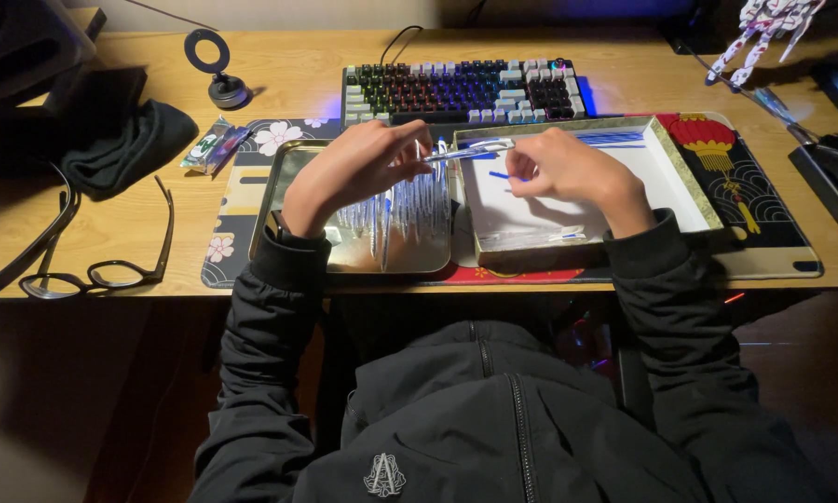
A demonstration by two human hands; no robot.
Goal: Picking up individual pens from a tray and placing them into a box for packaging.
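while the wooden desk [568, 84] runs the full width of the view, most of its middle is taken by a dark patterned mat [773, 200] with white flowers at its left end and a red lantern figure at its right. at the back edge sits a backlit keyboard [461, 90], just behind the two trays. the white-lined box tray [680, 177], gold-rimmed, lies on the mat's right half; touching its left wall is a shiny metal tray [293, 182] holding a row of thin silvery pointed pieces [395, 210]. a black cloth [125, 140] lies on the left part of the desk, with black glasses [102, 270] near the front edge and a small ring stand [216, 70] behind. a small green-and-white packet [212, 144] rests flat just off the mat's left corner. bare wood stays open between the glasses and the mat.

the left hand [354, 168] hovers over the metal tray, fingers pinched on one end of a slim silvery strip [470, 149]. the right hand [572, 172], over the box tray, is closed on the strip's other end. the hands are apart, bridged by the strip above the trays' shared edge.
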